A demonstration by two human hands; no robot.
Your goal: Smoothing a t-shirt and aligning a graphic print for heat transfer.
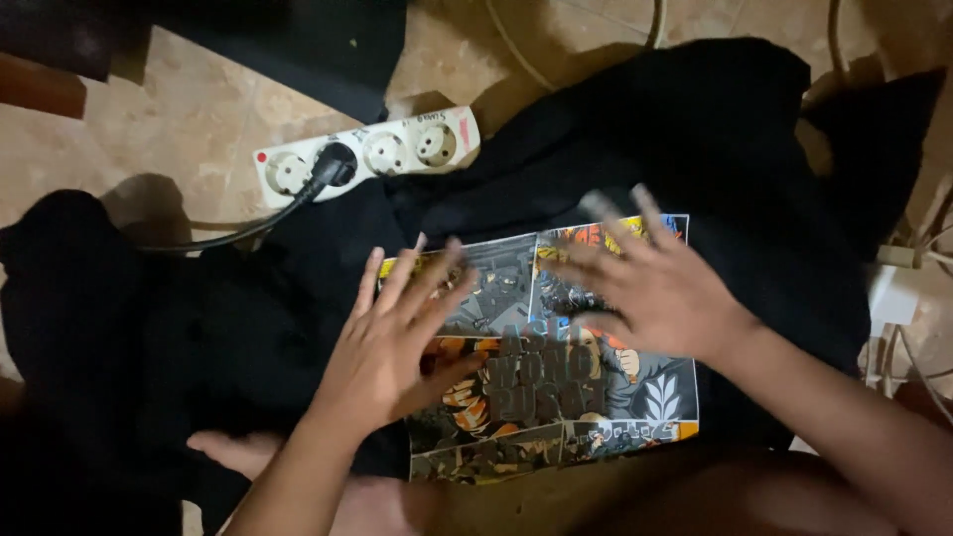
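Black shirt (695,149) spread on the floor (199,129), print up. Left hand (392,342) and right hand (645,288) both open, flat on the print. Power strip (367,154) touching the shirt's top edge, so could easily snag the cord (248,230).

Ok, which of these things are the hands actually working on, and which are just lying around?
In hand:
- black T-shirt with a printed panel
- left hand and right hand, spread flat over the print

Lying about:
- white power strip
- black plug in it
- cables at right
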